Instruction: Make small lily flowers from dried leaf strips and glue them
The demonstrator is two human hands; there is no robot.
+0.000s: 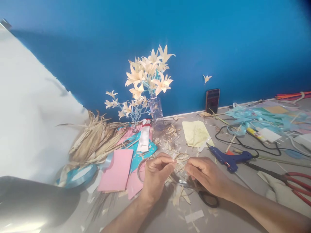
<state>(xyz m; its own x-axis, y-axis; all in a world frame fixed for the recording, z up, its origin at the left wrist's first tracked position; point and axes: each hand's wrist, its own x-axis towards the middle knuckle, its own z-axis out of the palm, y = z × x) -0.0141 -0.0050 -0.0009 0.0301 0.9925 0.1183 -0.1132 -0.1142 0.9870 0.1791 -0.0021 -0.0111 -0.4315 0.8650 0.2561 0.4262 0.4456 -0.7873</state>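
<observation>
My left hand point(157, 174) is closed in a pinch, with a tiny pale bit at its fingertips that is too small to name. A short gap away, my right hand point(206, 174) has its thumb and fingers pressed together; whatever they hold is hidden. Both hands hover over dry husk scraps point(181, 194). Scissors with a black handle point(209, 199) lie beneath my right hand. Just right of that hand rests a blue glue gun point(230, 159). Pink card point(116, 170) lies to the left of my left hand.
Pale flowers point(150, 71) stand in a clear vase point(156, 111) by the blue wall. Dried husks point(94, 139) and blue ribbon point(81, 176) are at left. A phone point(212, 101) leans at the back. Red-handled scissors point(297, 186), cables and blue strips point(252, 115) lie right.
</observation>
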